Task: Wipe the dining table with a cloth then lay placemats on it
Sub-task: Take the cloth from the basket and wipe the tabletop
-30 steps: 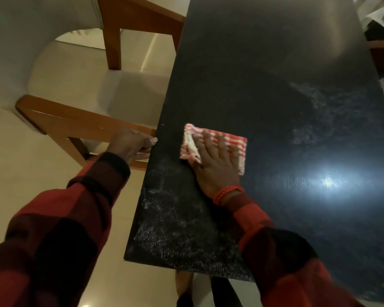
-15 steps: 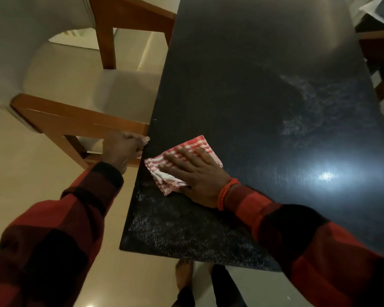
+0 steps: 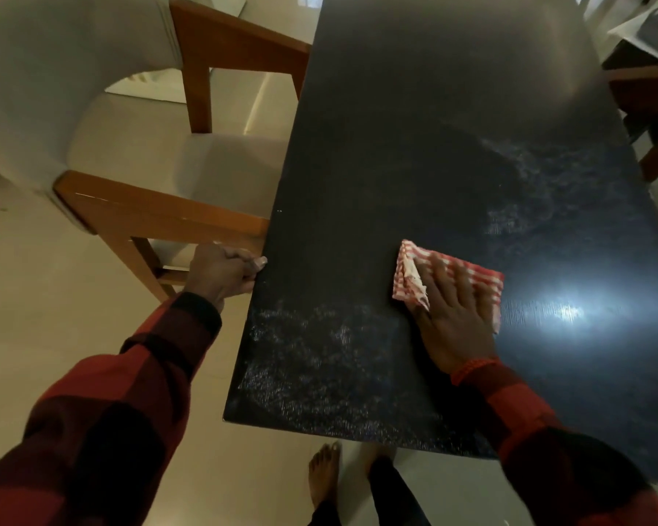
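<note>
a person wipes a dark counter (image 3: 453, 153) with a striped cloth (image 3: 471, 273).
the right hand (image 3: 453, 320) lies flat, fingers spread, pressing the red-and-white cloth on the counter near the front, beside a light's glare. the left hand (image 3: 221, 273), well apart from the cloth, grips the counter's left edge beside a wooden chair (image 3: 160, 218).

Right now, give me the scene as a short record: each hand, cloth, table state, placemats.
left hand: grips the table's left edge
right hand: flat, fingers straight, pressing the cloth
cloth: red-and-white striped, folded, on the table right of centre
table: dark top, streaky patches near the front corner and far right
placemats: none in view
chair: wooden, pale seat, left of the table
</note>
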